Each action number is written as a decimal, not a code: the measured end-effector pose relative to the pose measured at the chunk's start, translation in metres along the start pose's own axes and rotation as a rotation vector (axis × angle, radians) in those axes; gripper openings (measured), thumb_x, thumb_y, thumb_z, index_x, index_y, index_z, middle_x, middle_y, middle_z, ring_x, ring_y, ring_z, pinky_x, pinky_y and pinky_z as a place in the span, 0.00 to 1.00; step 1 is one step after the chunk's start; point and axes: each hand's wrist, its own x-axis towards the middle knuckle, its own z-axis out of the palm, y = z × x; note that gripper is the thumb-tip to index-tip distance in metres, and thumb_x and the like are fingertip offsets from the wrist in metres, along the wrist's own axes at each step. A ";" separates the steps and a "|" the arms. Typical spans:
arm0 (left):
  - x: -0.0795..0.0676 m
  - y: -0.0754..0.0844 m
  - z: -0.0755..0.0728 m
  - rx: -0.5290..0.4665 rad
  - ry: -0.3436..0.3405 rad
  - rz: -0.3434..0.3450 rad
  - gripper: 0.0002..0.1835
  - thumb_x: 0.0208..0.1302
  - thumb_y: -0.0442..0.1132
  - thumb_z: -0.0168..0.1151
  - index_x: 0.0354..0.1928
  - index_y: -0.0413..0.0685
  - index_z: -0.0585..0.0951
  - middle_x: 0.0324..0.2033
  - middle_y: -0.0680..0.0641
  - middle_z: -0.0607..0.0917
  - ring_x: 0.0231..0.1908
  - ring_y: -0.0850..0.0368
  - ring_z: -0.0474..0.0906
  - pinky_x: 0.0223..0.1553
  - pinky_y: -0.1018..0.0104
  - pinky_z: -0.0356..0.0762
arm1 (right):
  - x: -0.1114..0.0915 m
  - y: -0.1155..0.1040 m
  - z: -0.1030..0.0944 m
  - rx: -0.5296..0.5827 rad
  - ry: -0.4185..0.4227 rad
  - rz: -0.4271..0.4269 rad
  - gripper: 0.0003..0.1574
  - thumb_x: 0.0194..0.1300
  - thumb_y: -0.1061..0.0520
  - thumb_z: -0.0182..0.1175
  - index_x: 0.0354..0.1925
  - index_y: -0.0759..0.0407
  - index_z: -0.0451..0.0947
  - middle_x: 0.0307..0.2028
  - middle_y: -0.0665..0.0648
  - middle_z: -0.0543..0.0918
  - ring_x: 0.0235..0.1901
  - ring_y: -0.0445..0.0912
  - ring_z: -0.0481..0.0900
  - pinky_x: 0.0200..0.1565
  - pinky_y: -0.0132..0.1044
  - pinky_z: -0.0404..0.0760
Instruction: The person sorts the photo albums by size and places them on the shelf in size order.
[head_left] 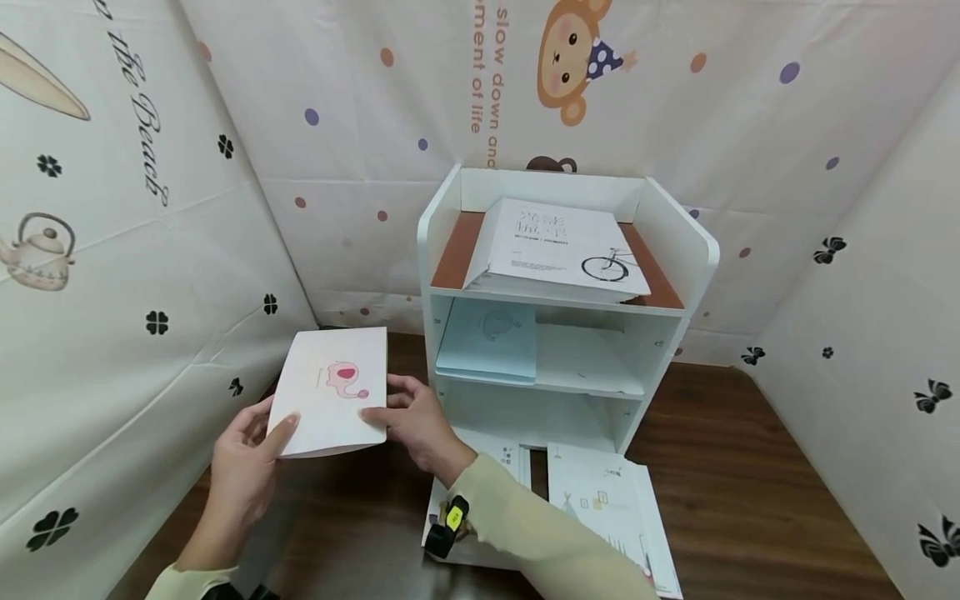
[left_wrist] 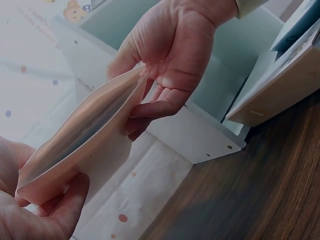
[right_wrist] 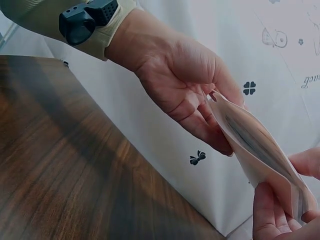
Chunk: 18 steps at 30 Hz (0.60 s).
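A white notebook (head_left: 330, 383) with a pink elephant on its cover is held up at the left of the head view. My left hand (head_left: 247, 458) grips its lower left edge, thumb on the front cover. The right hand (head_left: 420, 421) pinches the right edge, with its thumb also on the front. In the left wrist view, the notebook (left_wrist: 90, 130) is seen edge-on, its covers bowed apart around darker inner pages. The right wrist view shows the same bowed edge, with the right hand (right_wrist: 175, 80) at one end and the left hand (right_wrist: 280, 215) at the other.
A white shelf unit (head_left: 682, 242) stands right of the hands. Its top holds a thick stack of white books (head_left: 562, 242); light blue notebooks (head_left: 487, 337) lie on the middle shelf. White booklets (head_left: 600, 508) lie at its foot. Patterned cloth (head_left: 360, 125) surrounds the brown wood-grain surface (head_left: 750, 483).
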 end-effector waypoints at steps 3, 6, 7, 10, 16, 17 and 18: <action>-0.003 0.000 0.000 0.013 0.007 -0.002 0.37 0.65 0.40 0.72 0.74 0.47 0.68 0.52 0.56 0.77 0.36 0.67 0.84 0.37 0.75 0.86 | -0.003 0.001 -0.001 0.009 -0.010 -0.009 0.37 0.56 0.64 0.77 0.61 0.47 0.77 0.41 0.56 0.87 0.36 0.47 0.87 0.46 0.46 0.90; -0.005 -0.001 0.002 0.023 0.020 -0.010 0.37 0.65 0.39 0.72 0.74 0.48 0.68 0.54 0.55 0.76 0.36 0.68 0.84 0.36 0.75 0.86 | -0.007 0.002 -0.003 0.019 -0.004 -0.008 0.36 0.55 0.64 0.77 0.60 0.47 0.78 0.41 0.56 0.87 0.35 0.47 0.87 0.45 0.46 0.90; -0.005 -0.001 0.002 0.023 0.026 -0.012 0.37 0.65 0.39 0.72 0.74 0.47 0.69 0.54 0.55 0.76 0.35 0.68 0.84 0.36 0.75 0.86 | -0.008 0.002 -0.003 0.016 -0.005 -0.010 0.36 0.55 0.63 0.77 0.60 0.47 0.78 0.41 0.56 0.87 0.35 0.47 0.87 0.45 0.46 0.90; -0.007 -0.002 0.003 0.023 0.035 -0.010 0.36 0.64 0.38 0.72 0.73 0.47 0.69 0.54 0.55 0.76 0.36 0.68 0.83 0.36 0.75 0.86 | -0.012 0.002 -0.005 0.016 -0.002 -0.013 0.35 0.55 0.63 0.77 0.59 0.47 0.78 0.41 0.55 0.88 0.35 0.48 0.87 0.45 0.46 0.90; -0.012 -0.001 0.003 -0.030 0.052 -0.003 0.34 0.62 0.35 0.74 0.70 0.46 0.72 0.48 0.60 0.80 0.36 0.68 0.83 0.35 0.75 0.86 | -0.018 0.001 -0.007 0.011 -0.014 -0.035 0.35 0.56 0.64 0.76 0.60 0.48 0.79 0.40 0.55 0.88 0.34 0.47 0.86 0.44 0.44 0.90; -0.013 -0.002 0.003 -0.035 0.056 -0.003 0.34 0.62 0.35 0.74 0.69 0.46 0.72 0.47 0.60 0.80 0.36 0.68 0.83 0.35 0.75 0.86 | -0.019 0.001 -0.008 0.012 -0.017 -0.037 0.34 0.56 0.64 0.76 0.60 0.48 0.79 0.40 0.55 0.88 0.34 0.47 0.86 0.43 0.43 0.90; -0.013 -0.002 0.003 -0.040 0.058 -0.004 0.35 0.61 0.35 0.75 0.69 0.46 0.72 0.48 0.60 0.80 0.36 0.68 0.83 0.35 0.75 0.86 | -0.020 0.001 -0.008 0.011 -0.020 -0.040 0.34 0.56 0.64 0.76 0.60 0.48 0.79 0.40 0.55 0.88 0.33 0.47 0.86 0.43 0.43 0.90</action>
